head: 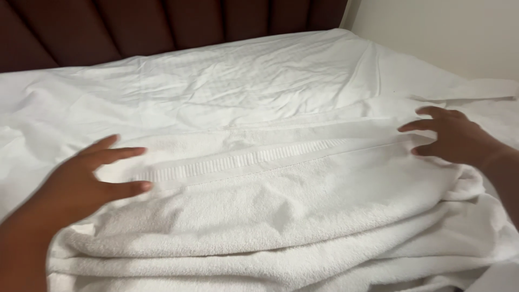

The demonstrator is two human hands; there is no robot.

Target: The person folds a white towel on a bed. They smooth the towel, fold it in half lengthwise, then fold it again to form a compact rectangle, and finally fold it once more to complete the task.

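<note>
**Towel partly folded on bed, both hands flat on its far edge**

The bed (259, 81) is filling the view, its white sheet lying wrinkled and running back to a dark padded headboard (135, 24) at the far side. A pale wall (443, 32) is showing at the far right.

The towel (281, 216), white and thick, is lying across the near half of the bed. It is sitting in several stacked layers, the folds showing along the near edge, so some folding is judged done. The top layer is lying fairly smooth, with its ribbed band (243, 161) running left to right near the far edge. The near right corner is bunching and sagging, and the layer edges are not lining up; squaring is judged still outstanding.

The left hand (89, 181) is resting open on the towel's left end, fingers spread, gripping nothing. The right hand (457, 138) is hovering or pressing lightly at the right end of the band, fingers curved and spread, also holding nothing; contact cannot be confirmed.

Loose sheet (470, 89) folds beside the right hand are crowding that end. Nothing else is obstructing the towel.
</note>
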